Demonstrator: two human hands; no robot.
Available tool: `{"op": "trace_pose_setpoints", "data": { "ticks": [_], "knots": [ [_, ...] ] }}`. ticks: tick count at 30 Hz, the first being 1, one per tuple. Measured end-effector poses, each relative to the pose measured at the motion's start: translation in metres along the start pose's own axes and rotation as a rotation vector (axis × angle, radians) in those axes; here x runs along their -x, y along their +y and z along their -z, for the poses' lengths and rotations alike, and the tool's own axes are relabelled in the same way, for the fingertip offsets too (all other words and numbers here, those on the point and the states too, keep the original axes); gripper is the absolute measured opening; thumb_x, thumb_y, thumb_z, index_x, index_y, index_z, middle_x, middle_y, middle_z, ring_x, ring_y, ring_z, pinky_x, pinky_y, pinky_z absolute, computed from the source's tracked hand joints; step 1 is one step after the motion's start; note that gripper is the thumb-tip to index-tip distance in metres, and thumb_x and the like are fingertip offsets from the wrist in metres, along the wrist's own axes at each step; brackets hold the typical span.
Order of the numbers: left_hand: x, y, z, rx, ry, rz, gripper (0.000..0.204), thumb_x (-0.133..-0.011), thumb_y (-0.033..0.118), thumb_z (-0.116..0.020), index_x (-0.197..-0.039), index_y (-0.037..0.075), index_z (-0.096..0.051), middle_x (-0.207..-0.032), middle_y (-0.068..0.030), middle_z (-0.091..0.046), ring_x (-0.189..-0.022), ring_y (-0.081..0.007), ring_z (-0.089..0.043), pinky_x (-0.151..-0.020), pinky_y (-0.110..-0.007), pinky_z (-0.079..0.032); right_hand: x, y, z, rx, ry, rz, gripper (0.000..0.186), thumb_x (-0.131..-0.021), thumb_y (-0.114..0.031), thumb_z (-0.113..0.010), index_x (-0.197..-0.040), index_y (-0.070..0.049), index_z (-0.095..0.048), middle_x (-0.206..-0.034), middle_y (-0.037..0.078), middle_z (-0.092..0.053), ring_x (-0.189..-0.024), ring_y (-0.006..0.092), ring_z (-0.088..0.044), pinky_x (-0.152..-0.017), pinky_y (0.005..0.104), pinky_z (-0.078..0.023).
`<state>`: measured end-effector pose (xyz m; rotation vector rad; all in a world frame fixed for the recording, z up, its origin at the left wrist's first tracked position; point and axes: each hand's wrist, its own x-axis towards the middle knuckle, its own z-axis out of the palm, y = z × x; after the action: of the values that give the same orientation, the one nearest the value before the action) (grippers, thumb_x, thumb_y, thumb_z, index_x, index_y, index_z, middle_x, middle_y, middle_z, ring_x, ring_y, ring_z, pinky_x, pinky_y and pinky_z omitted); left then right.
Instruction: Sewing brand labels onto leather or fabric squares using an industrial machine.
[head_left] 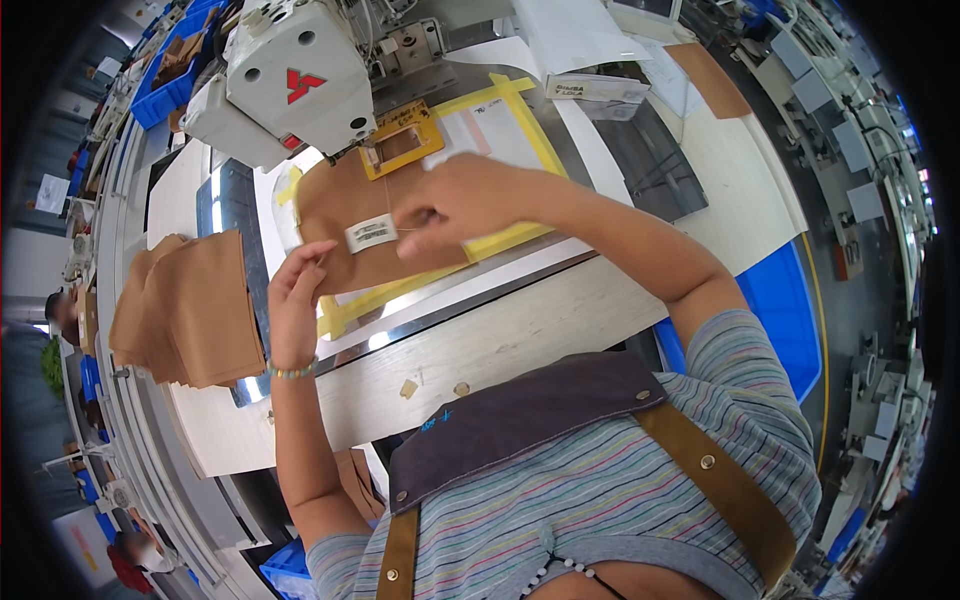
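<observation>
Lying on the surface (540, 330) before a white sewing machine (290, 75): one brown panel (345, 195), bearing a white label (371, 233). Left hand (298, 290): partly curled at the panel's left edge; grip cannot be told. Right hand (455, 205): curled beside the label; contents hidden. Far left: stacked brown pieces (195, 310).

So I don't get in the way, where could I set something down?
The table strip between taped sheet and apron is bare right of two scraps; so is the patch between dark panel and blue bin. Crowded: by the machine, with left hand and right hand over the brown piece, and left, at the brown stack.
</observation>
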<state>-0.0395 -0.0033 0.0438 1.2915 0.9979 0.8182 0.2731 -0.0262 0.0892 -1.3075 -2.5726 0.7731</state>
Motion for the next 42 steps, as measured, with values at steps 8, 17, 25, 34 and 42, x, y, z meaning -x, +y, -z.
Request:
{"op": "trace_pose_setpoints", "data": {
  "ticks": [8, 17, 25, 34, 42],
  "knots": [
    [0.062, 0.003, 0.037, -0.063, 0.269, -0.236, 0.035, -0.099, 0.0, -0.051, -0.129, -0.002, -0.068, -0.103, 0.0021, -0.065, -0.087, -0.0028, -0.055, -0.077, -0.02, -0.043, -0.07, 0.044, -0.034, 0.311, 0.397, -0.054, 0.029, -0.101, -0.033, -0.063, -0.108, -0.006, -0.072, -0.101, 0.012, -0.073, -0.102, 0.0315, -0.07, -0.085, 0.0449, -0.056],
    [0.074, -0.007, 0.036, -0.123, 0.357, -0.344, 0.035, -0.096, -0.003, -0.05, -0.127, -0.005, -0.068, -0.12, -0.0062, -0.07, -0.103, -0.0058, -0.06, -0.08, -0.02, -0.047, -0.086, 0.034, -0.063, 0.305, 0.428, -0.043, 0.019, -0.098, -0.024, -0.065, -0.103, -0.008, -0.073, -0.096, 0.013, -0.075, -0.095, 0.0343, -0.073, -0.081, 0.0491, -0.057],
    [0.192, -0.03, 0.152, -0.302, 1.201, -0.77, 0.031, -0.091, -0.007, -0.054, -0.117, -0.006, -0.07, -0.116, -0.0127, -0.073, -0.103, -0.0171, -0.069, -0.092, -0.03, -0.054, 0.015, 0.063, -0.021, -0.095, 0.53, -0.171, 0.029, -0.099, -0.024, -0.072, -0.121, -0.004, -0.073, -0.106, 0.012, -0.076, -0.088, 0.0216, -0.071, -0.081, 0.0336, -0.054],
    [0.382, -0.252, 0.227, 0.458, 2.193, -0.478, 0.027, -0.083, -0.002, -0.058, -0.106, -0.009, -0.071, -0.107, -0.0207, -0.072, -0.087, -0.0326, -0.073, -0.078, -0.047, -0.065, 0.092, 0.146, -0.007, -0.295, 0.58, -0.486, 0.033, -0.107, -0.025, -0.065, -0.13, -0.002, -0.071, -0.101, 0.0, -0.068, -0.092, 0.0078, -0.06, -0.079, 0.0231, -0.046],
    [0.409, -0.413, 0.159, 0.672, 2.101, -0.149, 0.033, -0.085, 0.001, -0.064, -0.117, -0.005, -0.069, -0.112, -0.0216, -0.072, -0.091, -0.0401, -0.073, -0.082, -0.056, -0.065, 0.098, 0.125, -0.007, -0.283, 0.552, -0.351, 0.034, -0.106, -0.023, -0.065, -0.131, 0.0, -0.069, -0.108, 0.003, -0.069, -0.097, 0.01, -0.065, -0.088, 0.0253, -0.049]
  ]
}}
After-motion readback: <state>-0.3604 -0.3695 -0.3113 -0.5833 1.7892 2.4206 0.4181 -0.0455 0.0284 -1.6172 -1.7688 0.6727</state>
